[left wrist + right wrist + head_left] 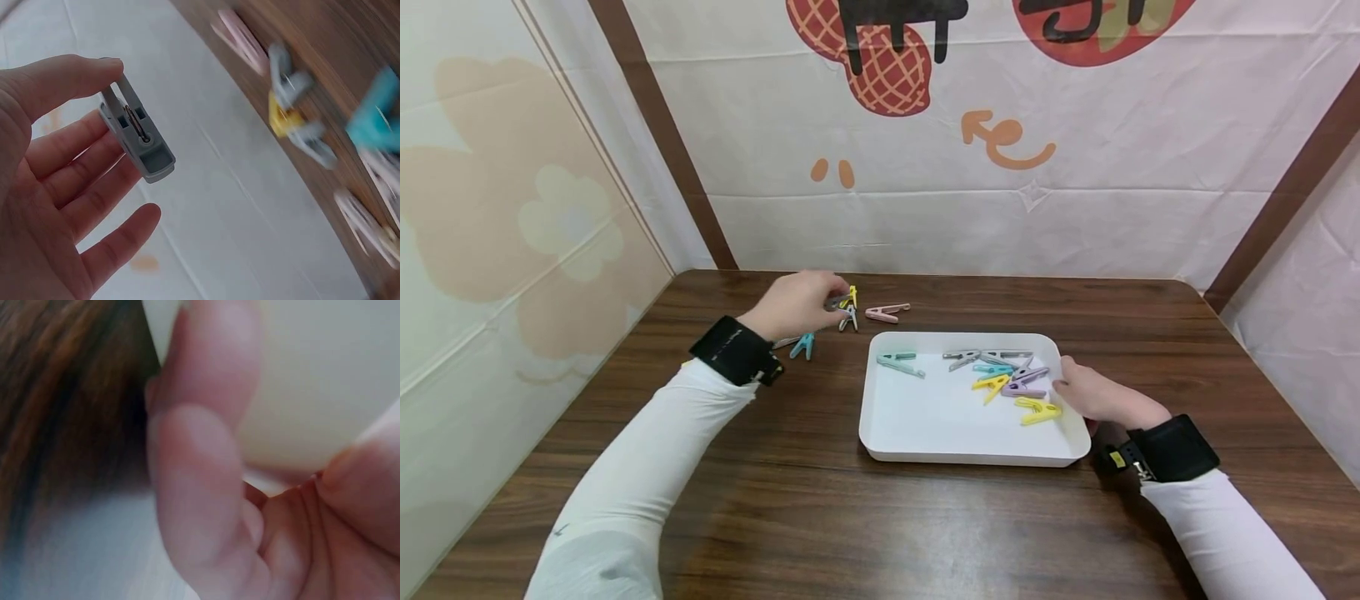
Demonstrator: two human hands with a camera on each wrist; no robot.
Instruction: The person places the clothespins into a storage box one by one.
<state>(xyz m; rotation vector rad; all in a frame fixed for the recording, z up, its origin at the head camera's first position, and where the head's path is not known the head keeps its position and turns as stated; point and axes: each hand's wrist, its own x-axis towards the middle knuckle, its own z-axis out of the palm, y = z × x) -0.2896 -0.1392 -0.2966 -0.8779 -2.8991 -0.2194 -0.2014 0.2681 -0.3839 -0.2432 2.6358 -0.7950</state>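
My left hand (796, 307) pinches a grey clothespin (142, 134) between thumb and fingers, above the far left part of the table. Just beyond its fingertips in the head view lie a yellow clothespin (852, 295) and a grey one (849, 318), with a pink clothespin (887, 312) to their right. A blue clothespin (802, 346) lies below the hand, near the wrist. My right hand (1101, 393) grips the right wall of a white tray (917, 425), thumb at the rim; close up, its curled fingers (200, 487) cover much of that wall.
Inside the tray, a green clothespin (901, 364) lies at the left, and several grey, blue, purple and yellow clothespins (1036, 411) cluster at the right. The brown wooden table (775, 517) ends at a white printed cloth (925, 225) behind and another at the left.
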